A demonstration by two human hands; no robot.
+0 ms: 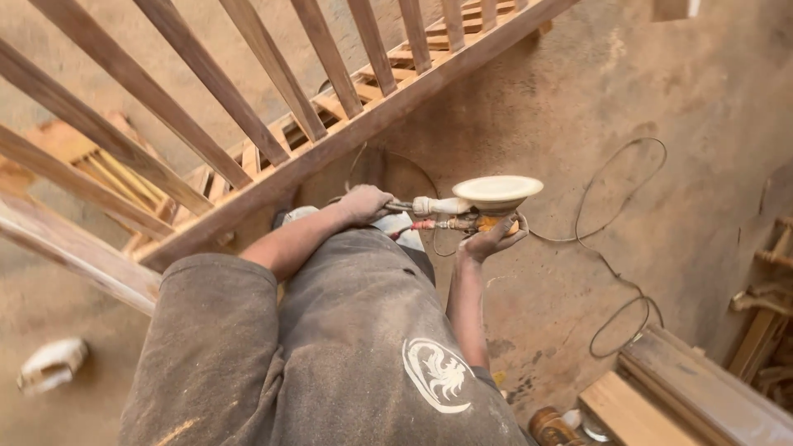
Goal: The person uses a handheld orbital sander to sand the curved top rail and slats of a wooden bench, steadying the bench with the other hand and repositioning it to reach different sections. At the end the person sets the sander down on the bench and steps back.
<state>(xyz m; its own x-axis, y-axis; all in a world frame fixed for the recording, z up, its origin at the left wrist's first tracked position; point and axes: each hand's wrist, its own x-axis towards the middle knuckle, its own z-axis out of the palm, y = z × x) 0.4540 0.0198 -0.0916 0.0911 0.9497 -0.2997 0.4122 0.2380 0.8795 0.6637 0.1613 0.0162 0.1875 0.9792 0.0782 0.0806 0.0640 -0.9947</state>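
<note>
Head view: looking straight down over a person's dusty grey shirt to both hands, held out in front of the waist.
Tool: a hand-held sander (pixel 483 202) with a round, pale disc (pixel 498 189) facing up, held in the air above the dusty floor (pixel 578 107), between the two hands.
Right hand: the right hand (pixel 493 238) sits under the disc, palm up, fingers curled around the tool's body just below the pad.
Left hand: the left hand (pixel 363 203) is closed in a fist around the rear handle, where the hose joins; fingers pressed together.
Hose: a thin cable or hose (pixel 615 215) loops loosely across the floor to the right of the tool, well apart from the hands.
Railing: a long wooden frame with slanted slats (pixel 273 157) runs diagonally from lower left to upper right, its bottom rail just beyond the left hand.
Open room: bare floor lies ahead and to the right of the disc.
Planks: stacked wooden boards (pixel 661 396) lie at the lower right edge.
Left edge: a small white object (pixel 51 363) lies on the floor.
</note>
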